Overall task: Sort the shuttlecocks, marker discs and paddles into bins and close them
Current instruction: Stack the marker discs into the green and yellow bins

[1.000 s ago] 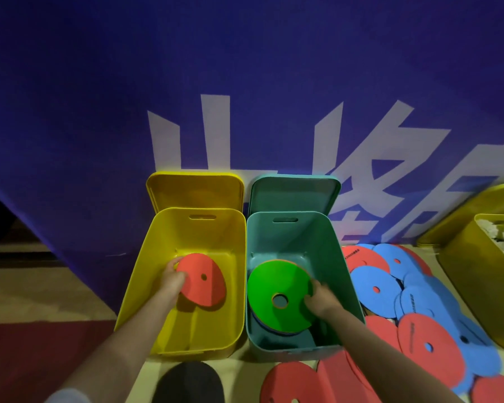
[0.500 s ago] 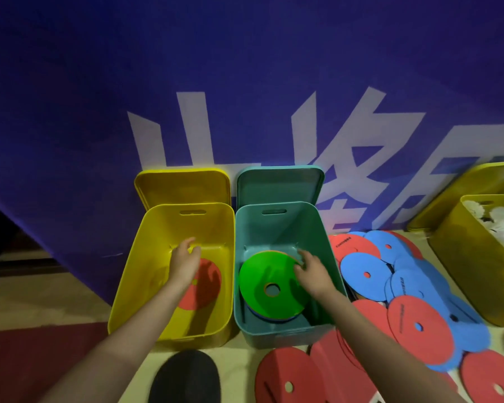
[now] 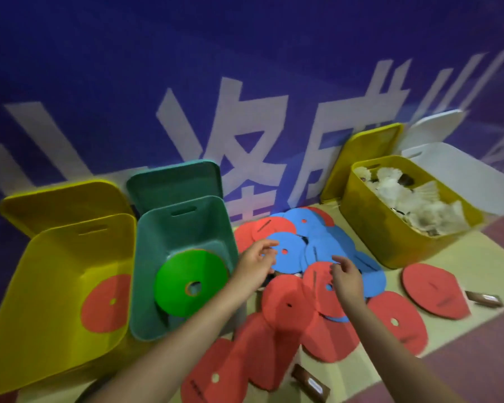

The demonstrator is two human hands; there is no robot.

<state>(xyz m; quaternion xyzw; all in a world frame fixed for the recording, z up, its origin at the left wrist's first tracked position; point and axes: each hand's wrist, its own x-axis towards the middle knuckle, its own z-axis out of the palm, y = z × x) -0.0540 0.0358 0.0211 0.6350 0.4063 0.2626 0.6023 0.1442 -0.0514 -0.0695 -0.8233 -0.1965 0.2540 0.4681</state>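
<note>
Both hands have left the bins: left hand and right hand now hover over the paddle pile at about 3 o'clock from the green bin, fingers loosely curled, holding nothing. Overlapping paddles could slide, so a grab may lift two colours together.

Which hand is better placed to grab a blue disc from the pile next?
Left, probably. The left hand already touches the flat blue foam disc at its edge; the right hand hovers over a red disc.
</note>
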